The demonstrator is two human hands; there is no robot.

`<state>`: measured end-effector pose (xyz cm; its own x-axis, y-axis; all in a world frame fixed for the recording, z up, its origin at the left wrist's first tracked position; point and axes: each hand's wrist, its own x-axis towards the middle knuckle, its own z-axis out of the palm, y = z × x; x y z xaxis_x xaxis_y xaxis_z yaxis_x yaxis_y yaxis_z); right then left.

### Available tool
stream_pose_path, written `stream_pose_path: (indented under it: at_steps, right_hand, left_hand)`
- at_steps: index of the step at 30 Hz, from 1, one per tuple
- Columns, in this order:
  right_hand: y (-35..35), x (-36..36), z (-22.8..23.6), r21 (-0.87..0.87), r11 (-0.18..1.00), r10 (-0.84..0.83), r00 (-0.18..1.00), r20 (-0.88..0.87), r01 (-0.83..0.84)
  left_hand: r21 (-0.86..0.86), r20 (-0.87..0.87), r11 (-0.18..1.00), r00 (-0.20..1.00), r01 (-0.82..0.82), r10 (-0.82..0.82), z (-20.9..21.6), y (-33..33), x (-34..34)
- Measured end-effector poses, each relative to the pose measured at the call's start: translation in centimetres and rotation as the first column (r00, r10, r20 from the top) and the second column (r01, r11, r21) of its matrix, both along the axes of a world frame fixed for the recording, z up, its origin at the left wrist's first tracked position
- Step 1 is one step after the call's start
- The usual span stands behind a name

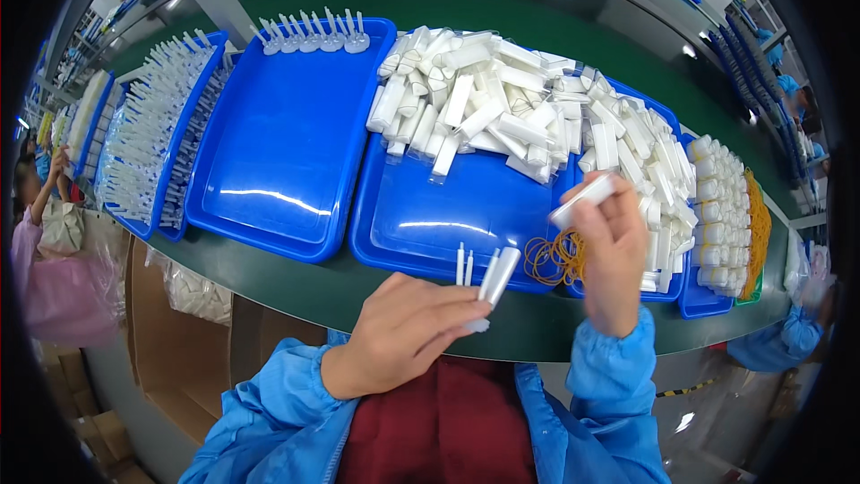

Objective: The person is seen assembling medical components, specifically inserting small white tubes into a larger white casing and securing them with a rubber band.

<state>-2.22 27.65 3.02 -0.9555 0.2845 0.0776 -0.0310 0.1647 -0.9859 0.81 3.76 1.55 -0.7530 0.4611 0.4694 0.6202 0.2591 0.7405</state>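
My left hand [403, 336] is closed around a small bunch in front of my chest. Thin white stems [460, 265] stick up from it beside a wider white piece [499, 277] with a shiny surface. A pale rounded end [478, 325] shows under the fingers; the rest is hidden by the hand. Raised to the right, my right hand [615, 251] pinches a white oblong piece [582, 201] between thumb and fingers. Behind it lies a heap of similar white pieces [485, 115] in clear film, piled at the back of a blue tray [430, 255].
Farther left, a blue tray [269, 143] carries a row of white stemmed pieces [309, 40] along its back. Another tray is crowded with stemmed pieces [152, 143]. Yellow rubber bands [555, 258] lie by my right hand. Bundled white pieces [714, 215] stand far right. An open carton [175, 341] is below left.
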Motion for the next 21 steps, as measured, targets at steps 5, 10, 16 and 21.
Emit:
stream_pose_path:
  at_steps: [5,10,16,21]
  right_hand:
    - [-3.1,1.9,0.3,-0.373,0.913,0.214,0.971,0.104,-0.162]
    - [-2.3,2.3,-0.3,-0.402,0.894,0.26,0.96,0.107,-0.198]
    - [-1.8,2.9,-1.2,0.097,0.953,0.288,0.958,-0.003,-0.286]
    - [-6.6,6.5,-2.0,-0.353,0.923,0.123,0.987,-0.098,-0.15]
  left_hand:
    - [-0.044,-0.077,0.998,0.996,0.04,-0.043,0.9,0.5,0.2]
    - [-0.109,-0.073,0.992,0.995,0.065,-0.073,1.0,0.4,0.3]
    - [-0.142,-0.049,0.988,0.996,0.061,-0.069,1.2,0.0,0.1]
    - [0.11,0.024,0.988,0.994,-0.105,0.103,-0.5,0.8,0.4]
